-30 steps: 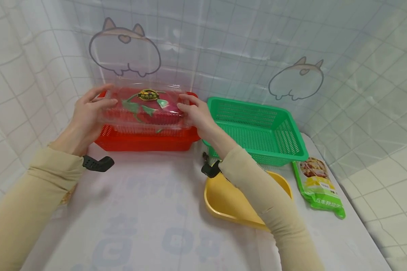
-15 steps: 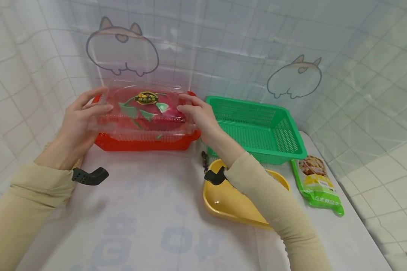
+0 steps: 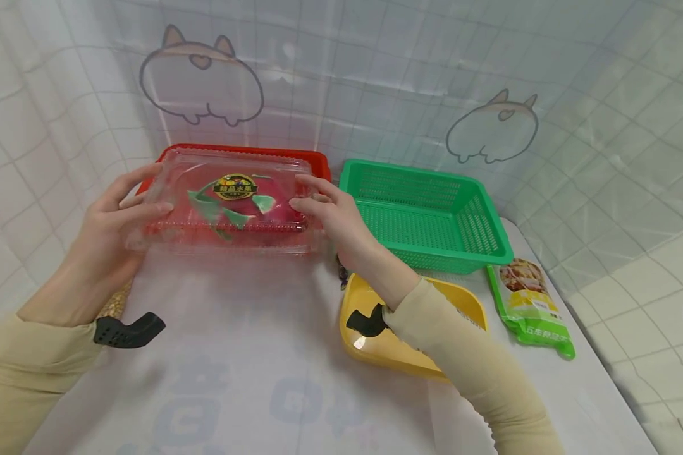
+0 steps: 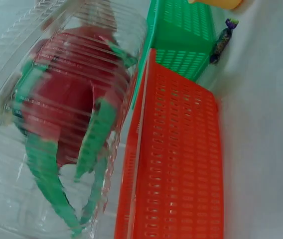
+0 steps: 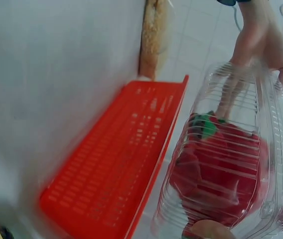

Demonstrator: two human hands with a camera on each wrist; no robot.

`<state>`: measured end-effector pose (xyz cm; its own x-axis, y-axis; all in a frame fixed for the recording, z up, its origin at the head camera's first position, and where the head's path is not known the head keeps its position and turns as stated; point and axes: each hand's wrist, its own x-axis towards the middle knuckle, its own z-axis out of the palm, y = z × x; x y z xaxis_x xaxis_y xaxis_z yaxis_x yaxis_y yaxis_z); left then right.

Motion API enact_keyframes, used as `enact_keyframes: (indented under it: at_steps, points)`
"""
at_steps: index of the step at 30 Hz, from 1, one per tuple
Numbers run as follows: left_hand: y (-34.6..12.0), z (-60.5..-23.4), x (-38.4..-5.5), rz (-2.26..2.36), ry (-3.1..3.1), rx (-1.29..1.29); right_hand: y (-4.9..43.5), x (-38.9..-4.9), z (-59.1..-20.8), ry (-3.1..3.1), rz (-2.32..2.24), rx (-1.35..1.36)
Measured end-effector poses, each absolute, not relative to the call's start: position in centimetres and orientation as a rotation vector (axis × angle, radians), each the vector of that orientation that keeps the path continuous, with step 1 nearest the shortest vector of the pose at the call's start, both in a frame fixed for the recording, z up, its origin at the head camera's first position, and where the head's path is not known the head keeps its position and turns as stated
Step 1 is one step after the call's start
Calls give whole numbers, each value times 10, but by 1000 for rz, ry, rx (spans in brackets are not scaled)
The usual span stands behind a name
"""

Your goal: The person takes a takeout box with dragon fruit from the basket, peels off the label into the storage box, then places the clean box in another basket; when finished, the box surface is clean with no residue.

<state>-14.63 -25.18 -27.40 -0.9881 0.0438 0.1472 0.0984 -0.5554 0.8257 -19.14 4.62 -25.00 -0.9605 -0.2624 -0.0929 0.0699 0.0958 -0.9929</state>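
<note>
A clear plastic clamshell box (image 3: 205,174) with a black and gold label holds a dragon fruit (image 3: 276,212), pinkish red with green scales. My left hand (image 3: 102,237) grips its left end and my right hand (image 3: 341,224) its right end, thumbs toward me. The box is lifted and looks closed. Behind it in the head view stands a red perforated basket (image 3: 319,163), largely hidden; the left wrist view shows the basket's side wall (image 4: 176,159) below the box. In the right wrist view, the dragon fruit (image 5: 221,174) shows through the ribbed plastic.
A green basket (image 3: 427,254) stands right of the red one. In front of it sits a yellow tray (image 3: 370,354), partly under my right arm. A green food bag (image 3: 532,303) lies at the right edge. A wrapped candy (image 4: 222,44) and a bread-like item (image 5: 154,37) lie nearby.
Both hands have drawn the box toward me, off from over the red basket, so that the basket's back rim now shows. My left forearm has come back and lower. The baskets stay put.
</note>
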Motion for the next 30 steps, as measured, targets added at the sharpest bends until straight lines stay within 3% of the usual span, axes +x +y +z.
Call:
enact_keyframes:
  at_steps: [20,30]
  points:
    - [-274,-306,-104,-2390,-2028,-579,56,-141,-272,2121,-1860,-278]
    - [-279,-335,-92,-2358,-2089,-598,57,-128,-295,2099,-1816,-264]
